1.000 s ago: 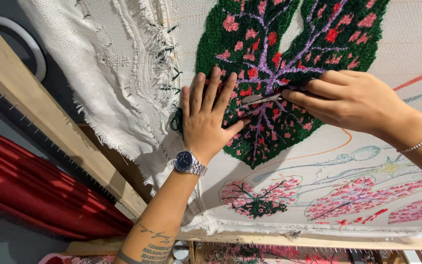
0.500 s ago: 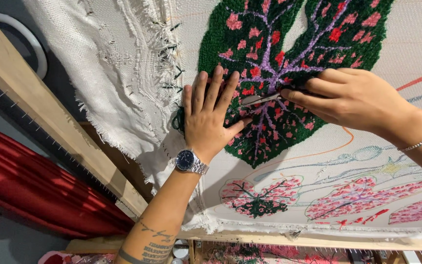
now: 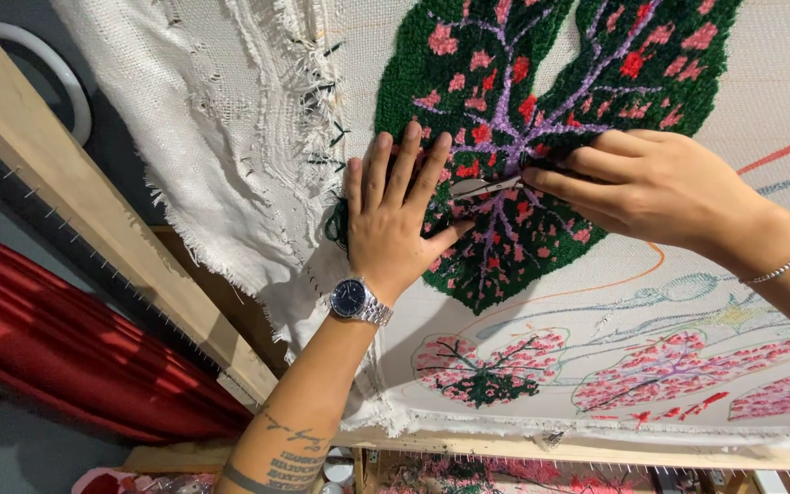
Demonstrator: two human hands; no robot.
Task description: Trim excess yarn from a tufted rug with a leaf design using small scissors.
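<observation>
A white cloth (image 3: 258, 119) is stretched on a wooden frame (image 3: 93, 220), with a big tufted dark green leaf (image 3: 541, 128) on it, veined in purple and dotted with pink and red. My left hand (image 3: 395, 215), a watch on its wrist, lies flat with fingers spread on the leaf's left side. My right hand (image 3: 651, 187) is closed on small metal scissors (image 3: 486, 187). Their blades lie against the pile in the leaf's middle, just right of my left fingers.
Lower on the cloth are smaller pink tufted leaves (image 3: 482, 366) and drawn outlines. The cloth's frayed edge (image 3: 212, 247) hangs loose at the left. Red fabric (image 3: 66, 357) lies below the frame, and a white ring (image 3: 48, 73) sits at the top left.
Both hands stay almost where they were. My right hand and the scissors have shifted only slightly on the leaf.
</observation>
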